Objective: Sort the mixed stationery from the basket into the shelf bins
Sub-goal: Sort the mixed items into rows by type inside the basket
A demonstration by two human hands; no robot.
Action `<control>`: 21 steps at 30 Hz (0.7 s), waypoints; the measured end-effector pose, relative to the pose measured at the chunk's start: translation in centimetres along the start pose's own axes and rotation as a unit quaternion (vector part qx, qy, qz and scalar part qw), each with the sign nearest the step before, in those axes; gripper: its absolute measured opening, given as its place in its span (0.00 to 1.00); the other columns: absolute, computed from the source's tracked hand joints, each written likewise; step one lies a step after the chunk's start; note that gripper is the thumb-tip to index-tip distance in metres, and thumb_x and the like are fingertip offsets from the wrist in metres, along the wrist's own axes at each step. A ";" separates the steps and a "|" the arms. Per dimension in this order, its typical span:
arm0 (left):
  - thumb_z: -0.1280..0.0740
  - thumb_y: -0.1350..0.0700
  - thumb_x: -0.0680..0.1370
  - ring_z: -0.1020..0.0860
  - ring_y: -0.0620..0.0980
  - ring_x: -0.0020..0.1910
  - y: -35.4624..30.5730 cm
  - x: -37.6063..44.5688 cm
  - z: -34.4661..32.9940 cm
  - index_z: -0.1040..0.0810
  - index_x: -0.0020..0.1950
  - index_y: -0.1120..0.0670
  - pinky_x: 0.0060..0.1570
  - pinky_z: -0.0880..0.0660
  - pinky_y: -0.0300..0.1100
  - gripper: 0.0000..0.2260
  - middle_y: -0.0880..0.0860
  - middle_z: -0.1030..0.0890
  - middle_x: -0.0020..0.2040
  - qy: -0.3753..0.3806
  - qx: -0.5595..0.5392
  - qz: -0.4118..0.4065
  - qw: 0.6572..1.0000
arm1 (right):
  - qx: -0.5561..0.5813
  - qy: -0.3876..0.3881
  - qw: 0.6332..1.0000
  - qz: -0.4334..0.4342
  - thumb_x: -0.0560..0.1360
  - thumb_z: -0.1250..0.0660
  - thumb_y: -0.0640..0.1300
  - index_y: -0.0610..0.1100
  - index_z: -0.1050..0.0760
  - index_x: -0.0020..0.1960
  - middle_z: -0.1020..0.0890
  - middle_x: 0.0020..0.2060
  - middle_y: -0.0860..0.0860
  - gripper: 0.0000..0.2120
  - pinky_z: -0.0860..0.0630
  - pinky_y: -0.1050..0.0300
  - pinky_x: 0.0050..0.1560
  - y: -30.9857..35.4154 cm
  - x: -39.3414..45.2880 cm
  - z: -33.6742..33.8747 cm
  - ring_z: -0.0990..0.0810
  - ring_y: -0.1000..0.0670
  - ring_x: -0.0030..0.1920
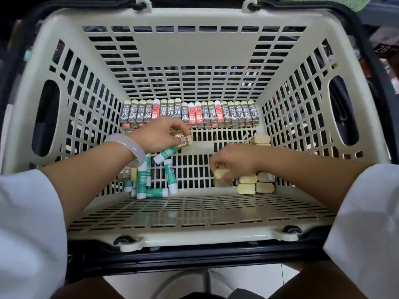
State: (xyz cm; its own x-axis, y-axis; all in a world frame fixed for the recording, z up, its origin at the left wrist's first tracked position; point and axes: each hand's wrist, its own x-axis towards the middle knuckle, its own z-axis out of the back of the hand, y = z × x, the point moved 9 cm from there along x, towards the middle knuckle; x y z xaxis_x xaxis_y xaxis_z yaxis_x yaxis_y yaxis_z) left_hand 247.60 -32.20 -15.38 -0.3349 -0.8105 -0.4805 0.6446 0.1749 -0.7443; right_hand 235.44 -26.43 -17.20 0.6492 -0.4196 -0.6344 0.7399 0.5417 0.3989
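Both my hands reach into a beige slotted basket (199, 48). My left hand (160, 134) grips a small stack of gold-wrapped erasers (183, 140) above the basket floor. My right hand (234, 161) pinches a pale yellow eraser (221, 174) at the floor's near right. A row of 2B erasers (190, 114), grey-gold with several red ones, stands along the far wall. Green-and-white glue sticks (151, 180) lie in a loose heap at the near left. More yellow and gold erasers (255, 183) are stacked beside my right hand.
Two more pale erasers (261, 140) lie at the right of the floor. The basket has a black rim and handles (194, 258). A green bin (323, 2) and dark shelf goods (386, 48) show beyond the rim. White tile floor (259, 279) lies below.
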 end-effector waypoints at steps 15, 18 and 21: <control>0.30 0.68 0.71 0.20 0.47 0.43 -0.1 -0.2 -1.7 0.27 0.54 0.49 0.48 0.23 0.46 0.18 0.49 0.23 0.45 0.041 -0.059 0.012 0.997 | 0.109 -0.164 0.979 -0.049 0.77 0.38 0.44 0.44 0.26 0.54 0.21 0.46 0.51 0.08 0.27 0.62 0.49 -0.6 -0.6 3.7 0.21 0.52 0.49; 0.28 0.67 0.69 0.20 0.48 0.44 -0.5 -0.3 -2.3 0.30 0.51 0.46 0.47 0.23 0.43 0.20 0.50 0.24 0.45 0.062 -0.101 0.000 0.993 | 0.325 -0.231 0.915 -0.063 0.75 0.34 0.46 0.45 0.33 0.62 0.24 0.49 0.52 0.17 0.26 0.62 0.47 -1.2 -0.8 5.1 0.22 0.52 0.50; 0.27 0.65 0.69 0.21 0.47 0.43 -1.2 -0.6 -3.1 0.31 0.49 0.46 0.45 0.24 0.38 0.19 0.49 0.24 0.44 0.078 -0.109 -0.020 0.991 | 0.387 -0.191 0.901 -0.050 0.76 0.34 0.44 0.46 0.33 0.66 0.22 0.46 0.51 0.20 0.25 0.59 0.52 -0.5 -0.3 4.4 0.21 0.50 0.50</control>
State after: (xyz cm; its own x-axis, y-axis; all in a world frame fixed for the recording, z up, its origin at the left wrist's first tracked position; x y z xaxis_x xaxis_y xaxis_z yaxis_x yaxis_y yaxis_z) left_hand 244.87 -30.18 -15.63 -0.4709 -0.7253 -0.5022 0.4714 0.2743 -0.8382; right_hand 235.63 -29.73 -14.31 0.4767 -0.7384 -0.4769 0.6031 -0.1200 0.7886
